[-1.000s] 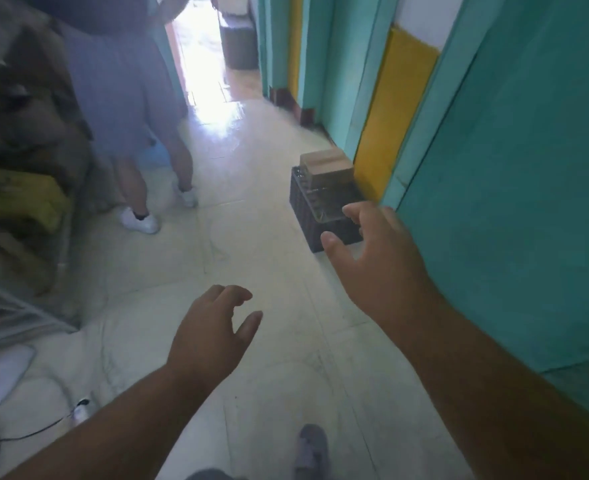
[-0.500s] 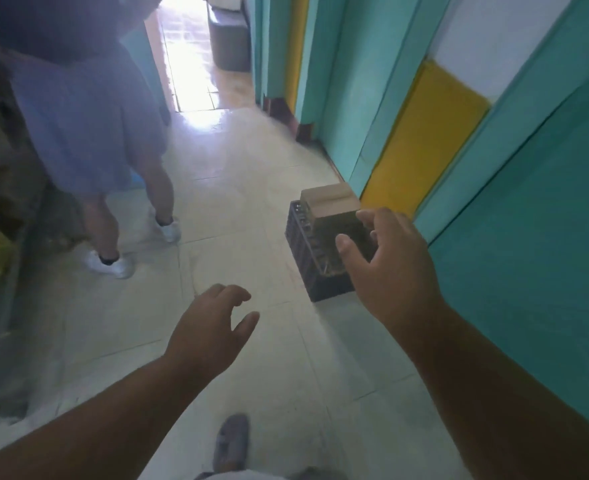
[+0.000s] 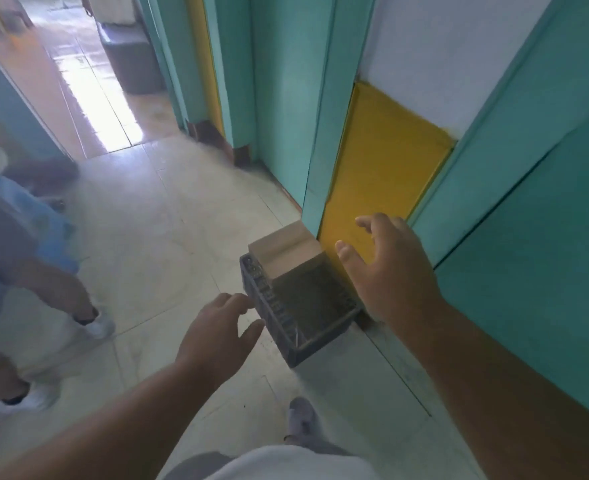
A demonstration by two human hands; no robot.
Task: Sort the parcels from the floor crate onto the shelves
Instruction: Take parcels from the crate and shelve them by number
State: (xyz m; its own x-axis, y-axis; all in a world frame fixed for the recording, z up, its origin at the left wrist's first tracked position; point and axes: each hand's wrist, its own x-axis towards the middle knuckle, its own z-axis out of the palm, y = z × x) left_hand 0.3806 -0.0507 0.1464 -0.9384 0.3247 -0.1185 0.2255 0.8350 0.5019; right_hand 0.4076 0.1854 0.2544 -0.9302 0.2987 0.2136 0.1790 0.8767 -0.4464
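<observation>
A dark plastic floor crate (image 3: 275,308) stands on the tiled floor against the teal and yellow wall. A brown cardboard parcel (image 3: 286,252) sits in its far end and rises above the rim; the near end looks bare. My left hand (image 3: 216,336) hovers just left of the crate's near corner, fingers relaxed, holding nothing. My right hand (image 3: 386,271) hangs over the crate's right side, fingers spread and empty. No shelves are in view.
Another person stands at the left, with legs and white shoes (image 3: 95,325) on the floor. A doorway (image 3: 88,109) with bright light opens at the back, a dark box (image 3: 132,62) beyond it. My own foot (image 3: 301,422) shows below.
The crate has come closer and lower in view. Both hands have spread to either side of it. The other person has shifted towards the left edge.
</observation>
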